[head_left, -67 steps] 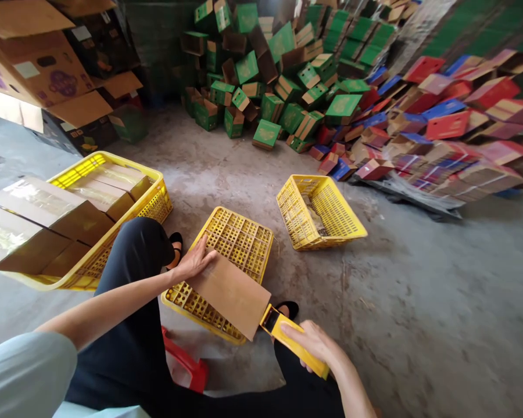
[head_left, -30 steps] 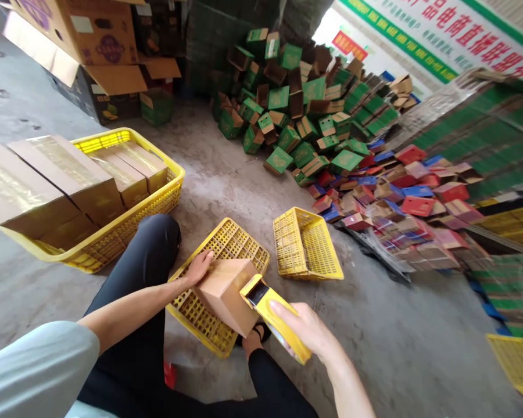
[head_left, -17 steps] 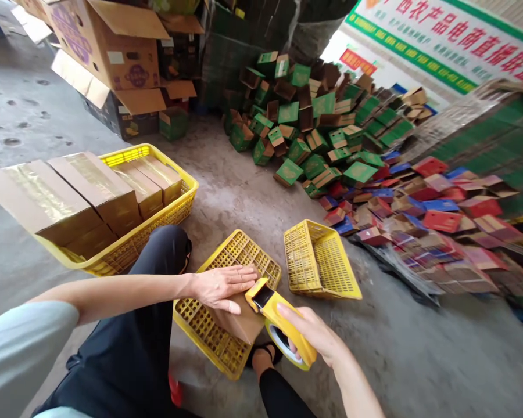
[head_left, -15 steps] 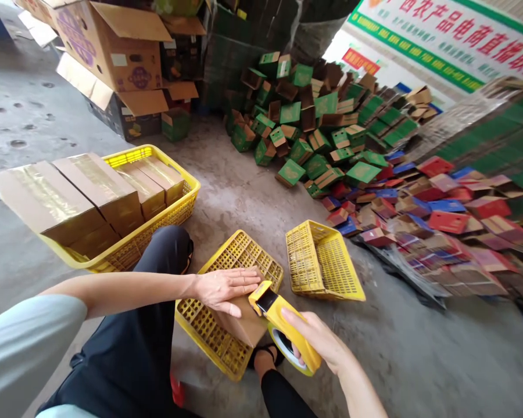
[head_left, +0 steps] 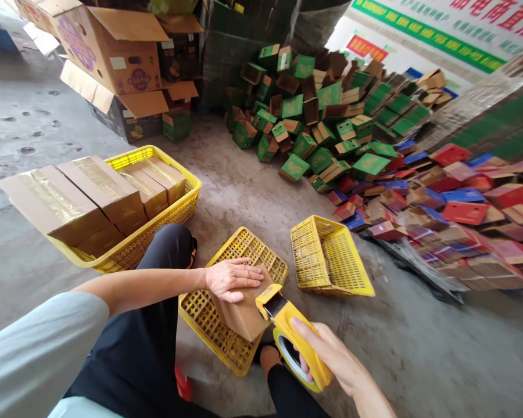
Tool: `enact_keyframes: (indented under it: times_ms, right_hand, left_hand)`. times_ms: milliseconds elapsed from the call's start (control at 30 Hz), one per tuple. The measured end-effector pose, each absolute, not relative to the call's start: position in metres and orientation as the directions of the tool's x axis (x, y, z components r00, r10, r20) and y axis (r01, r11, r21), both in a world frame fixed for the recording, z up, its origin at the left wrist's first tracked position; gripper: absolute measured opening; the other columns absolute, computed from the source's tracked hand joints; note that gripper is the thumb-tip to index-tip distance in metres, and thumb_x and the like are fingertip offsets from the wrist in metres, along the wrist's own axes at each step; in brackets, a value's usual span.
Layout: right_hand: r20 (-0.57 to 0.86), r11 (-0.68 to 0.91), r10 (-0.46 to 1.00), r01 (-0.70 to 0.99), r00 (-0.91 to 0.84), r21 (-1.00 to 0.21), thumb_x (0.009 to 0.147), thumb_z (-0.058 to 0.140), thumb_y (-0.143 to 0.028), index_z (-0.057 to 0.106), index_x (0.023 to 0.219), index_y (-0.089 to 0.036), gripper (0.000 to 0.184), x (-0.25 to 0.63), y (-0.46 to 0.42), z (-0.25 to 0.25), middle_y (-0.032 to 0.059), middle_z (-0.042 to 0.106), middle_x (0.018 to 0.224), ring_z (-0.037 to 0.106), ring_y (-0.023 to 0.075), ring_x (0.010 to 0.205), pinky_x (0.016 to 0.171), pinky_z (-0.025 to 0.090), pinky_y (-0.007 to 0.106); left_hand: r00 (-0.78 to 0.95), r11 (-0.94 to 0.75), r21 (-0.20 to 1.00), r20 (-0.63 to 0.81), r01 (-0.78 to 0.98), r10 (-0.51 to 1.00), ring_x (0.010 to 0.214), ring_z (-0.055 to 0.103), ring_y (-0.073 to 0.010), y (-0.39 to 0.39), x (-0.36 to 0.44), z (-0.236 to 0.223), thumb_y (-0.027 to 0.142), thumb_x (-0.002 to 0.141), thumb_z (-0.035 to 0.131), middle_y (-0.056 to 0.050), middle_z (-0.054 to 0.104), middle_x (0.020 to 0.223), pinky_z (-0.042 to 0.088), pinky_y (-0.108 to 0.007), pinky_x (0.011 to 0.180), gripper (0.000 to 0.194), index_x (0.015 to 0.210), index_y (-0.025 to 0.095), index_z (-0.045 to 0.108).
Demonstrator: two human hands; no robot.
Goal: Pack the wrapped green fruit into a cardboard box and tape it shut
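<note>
A small brown cardboard box point(head_left: 240, 316) lies on the perforated face of a yellow plastic crate point(head_left: 255, 245) between my legs. My left hand point(head_left: 232, 278) rests on top of the box, palm down, fingers stretched out. In my right hand point(head_left: 329, 346) is a yellow tape dispenser point(head_left: 285, 318), my fingers wrapped round its handle. A large tape roll sits on the dispenser, partly covered by its frame and my hand. The dispenser's head is close to the right edge of the box; whether it touches I cannot tell.
To the left, a yellow crate point(head_left: 190, 191) holds several taped cardboard boxes point(head_left: 70, 191). Another yellow crate point(head_left: 344, 258) lies on its side to the right. Green boxes point(head_left: 305, 151) and red and blue boxes point(head_left: 464, 212) are heaped beyond. Larger cartons point(head_left: 133, 67) are stacked at back left.
My right hand and the tape dispenser have moved slightly right and down, away from my left hand. More of the box top shows. The view has shifted a little.
</note>
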State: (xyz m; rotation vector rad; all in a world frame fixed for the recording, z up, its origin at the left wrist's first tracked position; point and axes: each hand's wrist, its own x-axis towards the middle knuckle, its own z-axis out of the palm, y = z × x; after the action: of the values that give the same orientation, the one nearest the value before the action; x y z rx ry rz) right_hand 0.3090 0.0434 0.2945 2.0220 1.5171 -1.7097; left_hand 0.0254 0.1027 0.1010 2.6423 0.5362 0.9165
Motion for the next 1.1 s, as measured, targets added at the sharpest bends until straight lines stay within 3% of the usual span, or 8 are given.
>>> enact_keyframes:
  times_ms: [367,500,600,700,833,1100]
  right_hand:
    - [-0.759,-0.586,0.648,0.597,-0.06,-0.547,0.083,0.068,-0.077,0.058,0.082,-0.022,0.056,0.31,0.015,0.299,-0.0004,0.066,0.053,0.062,0.0156,0.047,0.05,0.05,0.025]
    - [-0.759,-0.598,0.649,0.577,-0.059,-0.557,0.086,0.069,-0.073,0.057,0.082,-0.023,0.052,0.309,0.013,0.291,-0.0008,0.064,0.05,0.059,0.0143,0.042,0.046,0.047,0.024]
    - [-0.754,-0.584,0.652,0.582,-0.079,-0.566,0.087,0.066,-0.076,0.057,0.081,-0.022,0.055,0.311,0.011,0.286,-0.0002,0.064,0.05,0.058,0.0134,0.041,0.045,0.046,0.023]
    - [-0.744,-0.584,0.664,0.572,-0.072,-0.576,0.086,0.064,-0.079,0.058,0.083,-0.021,0.058,0.318,0.007,0.28,-0.0009,0.064,0.049,0.057,0.0129,0.042,0.044,0.046,0.022]
    - [-0.745,-0.591,0.663,0.559,-0.074,-0.581,0.082,0.066,-0.081,0.059,0.087,-0.021,0.061,0.329,0.002,0.273,-0.001,0.066,0.052,0.061,0.0151,0.046,0.048,0.05,0.024]
    - [-0.744,-0.622,0.668,0.54,-0.011,-0.566,0.081,0.067,-0.08,0.057,0.097,-0.022,0.061,0.339,-0.006,0.275,-0.0025,0.068,0.054,0.067,0.0187,0.051,0.05,0.051,0.026]
  left_hand:
    - [0.744,-0.926,0.305,0.56,0.224,0.365,0.153,0.045,-0.03,0.101,0.021,0.113,0.054,0.107,0.038,-0.021,0.054,0.158,0.01,-0.049,0.134,0.065,0.149,0.008,0.058]
    - [0.773,-0.943,0.252,0.545,0.218,0.325,0.144,0.056,-0.0289,0.103,0.023,0.145,0.041,0.108,0.043,-0.018,0.064,0.148,0.009,-0.053,0.134,0.048,0.14,0.013,0.065]
    - [0.8,-0.942,0.252,0.505,0.222,0.324,0.137,0.062,-0.0293,0.104,0.039,0.164,0.03,0.107,0.042,-0.018,0.072,0.136,0.016,-0.053,0.134,0.041,0.13,0.013,0.071]
    - [0.811,-0.929,0.31,0.48,0.201,0.335,0.15,0.049,-0.0294,0.1,0.054,0.165,0.029,0.108,0.038,-0.022,0.059,0.153,0.025,-0.046,0.133,0.05,0.148,0.005,0.057]
    - [0.839,-0.915,0.378,0.446,0.138,0.311,0.16,0.031,-0.0292,0.092,0.057,0.151,0.036,0.11,0.035,-0.023,0.038,0.168,0.022,-0.046,0.134,0.063,0.162,0.001,0.036]
    - [0.886,-0.891,0.425,0.337,0.16,0.319,0.164,0.018,-0.027,0.096,0.046,0.155,0.041,0.109,0.03,-0.022,0.025,0.173,0.014,-0.047,0.136,0.069,0.165,0.0,0.027]
